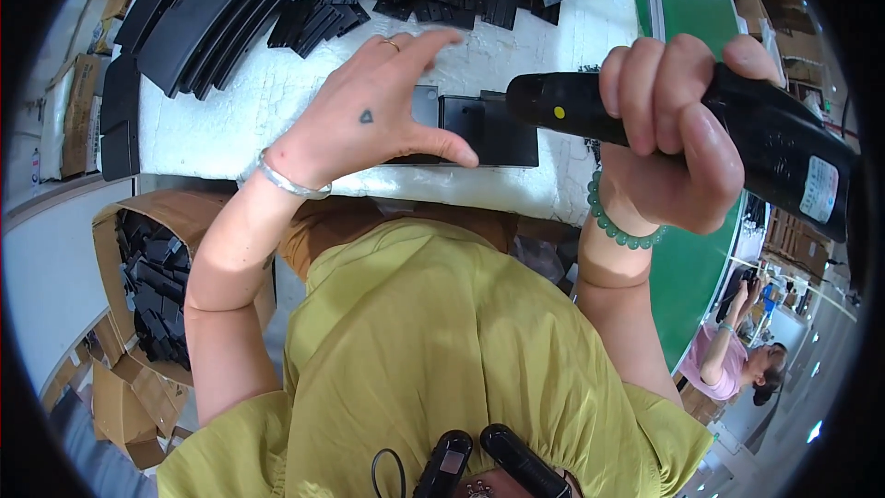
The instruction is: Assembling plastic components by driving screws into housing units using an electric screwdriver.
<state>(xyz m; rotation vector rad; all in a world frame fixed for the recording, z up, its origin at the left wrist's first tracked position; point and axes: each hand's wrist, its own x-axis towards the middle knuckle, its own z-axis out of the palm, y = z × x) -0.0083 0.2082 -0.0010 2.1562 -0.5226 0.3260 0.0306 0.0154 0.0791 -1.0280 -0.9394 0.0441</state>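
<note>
My right hand is raised at the right, its fingers wrapped round a black electric screwdriver with a yellow dot and a pale label. The tool's narrower end points left, above the right end of a flat black part. That part lies near the front edge of the white padded worktop. Over its left end hovers my left hand, thumb and fingers spread, with nothing between them. The hand hides some of the part. Whether the fingertips touch it, I cannot tell.
Long black panels are stacked at the far left, with small black brackets beside them. A carton of black pieces stands below left. A green surface runs along the right. Another person is at the lower right.
</note>
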